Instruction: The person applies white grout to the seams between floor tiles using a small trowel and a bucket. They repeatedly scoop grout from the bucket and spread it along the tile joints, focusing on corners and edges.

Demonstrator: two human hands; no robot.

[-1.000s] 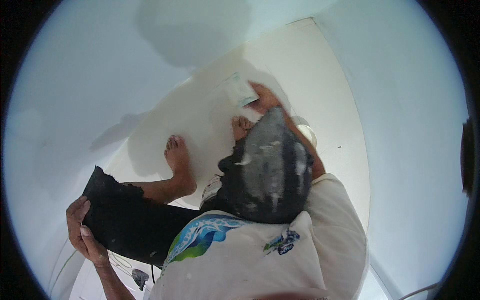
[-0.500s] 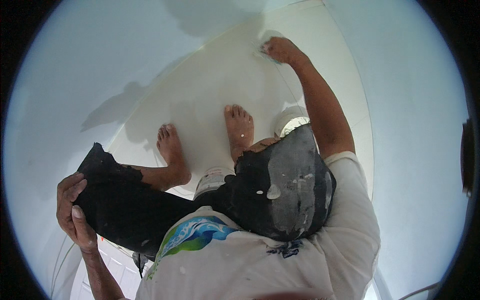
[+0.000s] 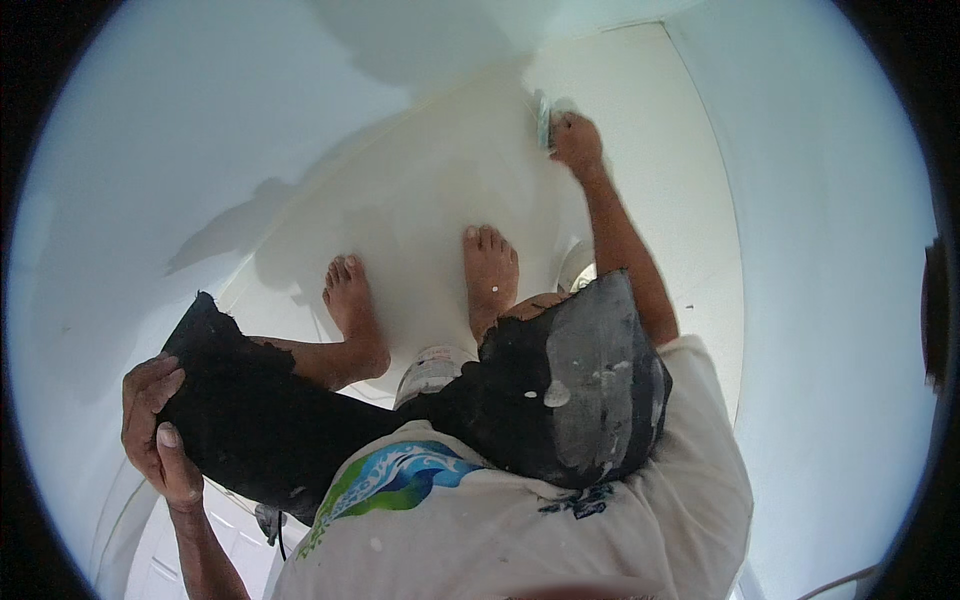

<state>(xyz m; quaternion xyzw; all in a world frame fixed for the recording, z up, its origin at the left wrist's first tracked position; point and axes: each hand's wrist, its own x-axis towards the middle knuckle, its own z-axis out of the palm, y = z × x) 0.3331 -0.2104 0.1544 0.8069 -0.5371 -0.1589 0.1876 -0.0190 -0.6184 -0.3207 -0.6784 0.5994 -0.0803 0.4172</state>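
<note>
My right hand (image 3: 577, 143) reaches far forward, its fingers closed on a flat pale-blue tool (image 3: 544, 122). The tool's exact kind is hard to make out. It stands edge-on just over the off-white floor (image 3: 420, 180), and I cannot tell whether it touches. My left hand (image 3: 152, 425) rests cupped over my left knee on the black, ragged-edged shorts (image 3: 260, 420), thumb apart from the fingers and nothing held. Beside my right shin stands a pale bucket (image 3: 576, 266), partly hidden by the knee and forearm.
Another white container (image 3: 430, 370) sits between my legs, mostly covered by the shorts. My bare left foot (image 3: 348, 300) and right foot (image 3: 491, 270) are planted on the floor. Pale blue walls (image 3: 830, 250) rise on both sides. A white panelled door (image 3: 185, 550) is behind my left arm.
My right hand has drawn a little back toward me, and its tool now shows more sharply. The whole view has shifted slightly; my left hand stays on the knee.
</note>
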